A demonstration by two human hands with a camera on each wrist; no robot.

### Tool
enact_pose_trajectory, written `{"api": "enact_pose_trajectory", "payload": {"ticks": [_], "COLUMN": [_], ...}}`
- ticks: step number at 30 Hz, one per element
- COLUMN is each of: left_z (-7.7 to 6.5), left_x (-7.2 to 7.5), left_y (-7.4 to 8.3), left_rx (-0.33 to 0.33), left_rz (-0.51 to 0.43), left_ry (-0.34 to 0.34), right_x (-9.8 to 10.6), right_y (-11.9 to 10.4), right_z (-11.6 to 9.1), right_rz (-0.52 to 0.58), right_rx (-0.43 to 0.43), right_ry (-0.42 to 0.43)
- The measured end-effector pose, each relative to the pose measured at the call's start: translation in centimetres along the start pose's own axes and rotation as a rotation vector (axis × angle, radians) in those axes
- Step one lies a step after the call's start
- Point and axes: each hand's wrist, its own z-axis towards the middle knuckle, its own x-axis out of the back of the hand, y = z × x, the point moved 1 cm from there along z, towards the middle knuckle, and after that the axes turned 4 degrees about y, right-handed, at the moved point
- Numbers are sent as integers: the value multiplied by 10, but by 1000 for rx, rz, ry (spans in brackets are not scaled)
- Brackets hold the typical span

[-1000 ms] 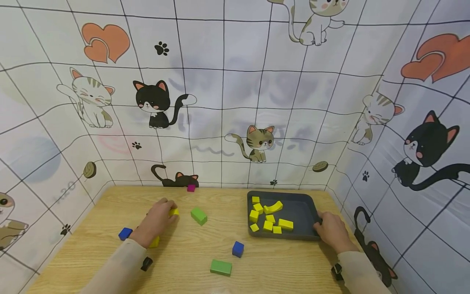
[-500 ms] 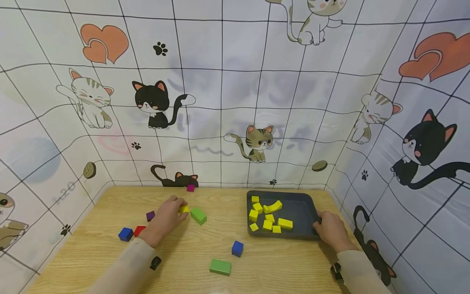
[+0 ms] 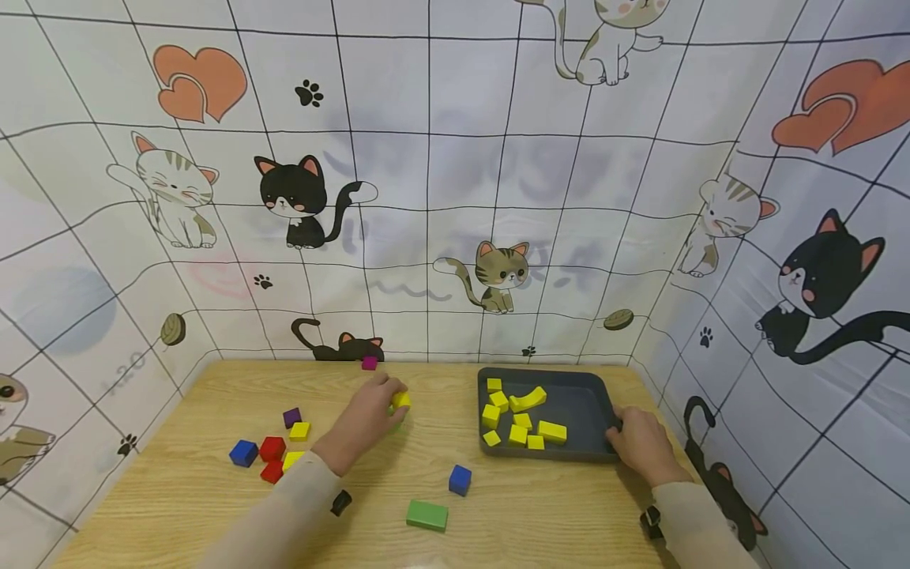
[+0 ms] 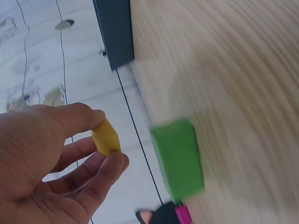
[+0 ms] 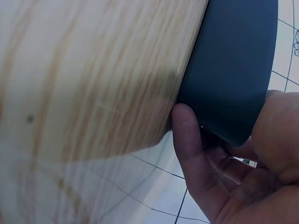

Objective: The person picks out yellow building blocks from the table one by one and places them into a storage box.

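A small yellow block (image 4: pixel 106 138) is pinched between the thumb and fingers of my left hand (image 3: pixel 364 420), raised off the table. In the left wrist view a green block (image 4: pixel 178 158) lies just beyond that hand; the head view has it mostly hidden behind the fingers. My right hand (image 3: pixel 643 449) grips the near right corner of a dark grey tray (image 3: pixel 584 411), thumb at the rim and fingers beneath, as the right wrist view shows. Several yellow blocks (image 3: pixel 552 432) and a curved yellow piece (image 3: pixel 528 399) lie in the tray's left half.
Left of my left arm sit a blue block (image 3: pixel 244 454), two red blocks (image 3: pixel 272 449), a purple block (image 3: pixel 291 418) and yellow blocks (image 3: pixel 300 431). Another blue block (image 3: pixel 460 480) and a green block (image 3: pixel 426 515) lie mid-table. A magenta block (image 3: pixel 370 363) is at the back edge.
My left hand has carried the yellow block rightward, from the cluster at left to over the green block, uncovering red, purple and yellow blocks. The right hand and tray have stayed put.
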Motion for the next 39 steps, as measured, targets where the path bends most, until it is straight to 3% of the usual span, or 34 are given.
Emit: {"api": "enact_pose_trajectory", "payload": {"ticks": [7,14,21,29,35,39], "left_z": [17,29,42,54,59,60], "left_x": [-25,-50,-79,-117,-131,-139], "left_y": [46,100,150,186,216,234], "left_rx": [-124,-208,-319,-352,-381,-366], "left_rz": [-37,-92,-3,78,139,206], "left_ry": [-15,-86,-102,-151,-162,-167], "right_x": [0,1,2,1,-1,1], "right_y": [-1,0,0,0,3,0], "right_z": [0,-1,0,-2,1,3], "right_rz": [-16,1,-1,5,-38,-46], "right_rx": [0,-6,13,-9,11,20], "right_ry": [-5,-13,2,-29,-8,-8]}}
